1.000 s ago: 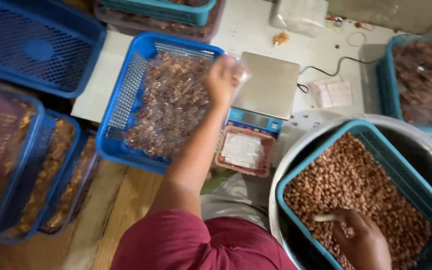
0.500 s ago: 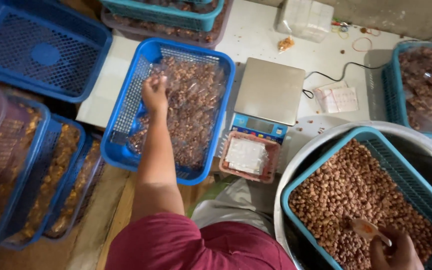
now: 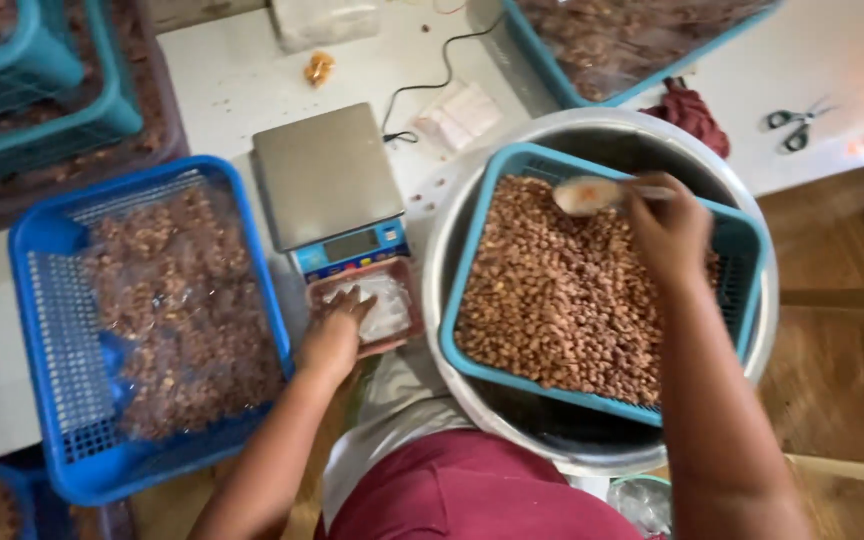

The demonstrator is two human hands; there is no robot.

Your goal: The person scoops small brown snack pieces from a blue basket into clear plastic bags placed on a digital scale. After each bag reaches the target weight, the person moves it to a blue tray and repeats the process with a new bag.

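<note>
Since half a second ago, left hand (image 3: 335,338) has left the blue basket (image 3: 47,330) of bagged nuts and come to the small red tray (image 3: 402,278) below the scale (image 3: 324,175), near the worktop's front edge. Fingers rest spread on the clear bags (image 3: 390,305) inside; no grip visible. Teal basket (image 3: 752,240) of loose nuts sits in a metal basin (image 3: 452,215). Right hand (image 3: 670,232), fingers clamped on a spoon (image 3: 584,194), holds it above the nuts.
</note>
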